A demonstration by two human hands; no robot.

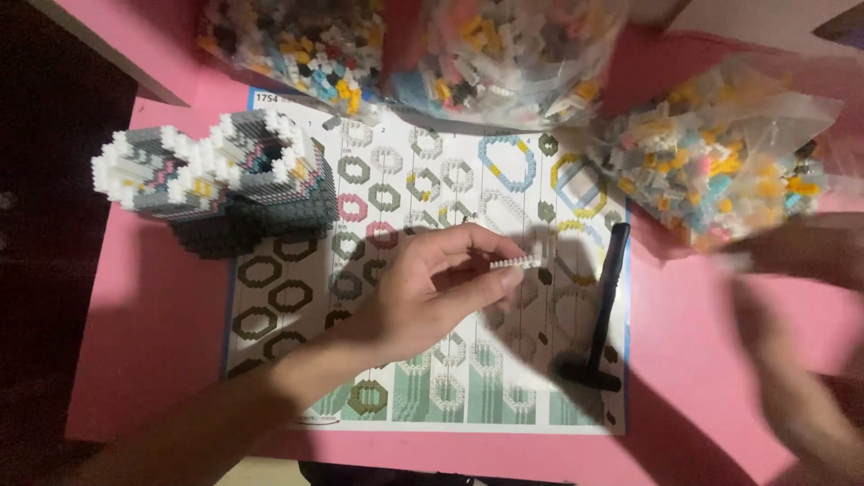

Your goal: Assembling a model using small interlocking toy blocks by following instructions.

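Studded white brick strip (519, 261) in left-hand fingers (486, 270)

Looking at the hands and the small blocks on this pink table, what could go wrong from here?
1. The left hand pinches a thin white block strip only at its end; it may slip or snap apart.
2. The right hand is blurred near the open bag of blocks and might spill it.
3. The grey block model stands near the table edge.

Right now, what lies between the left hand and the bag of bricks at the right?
In the head view, a black tool lies on the instruction sheet, between the left hand and the bag of bricks.
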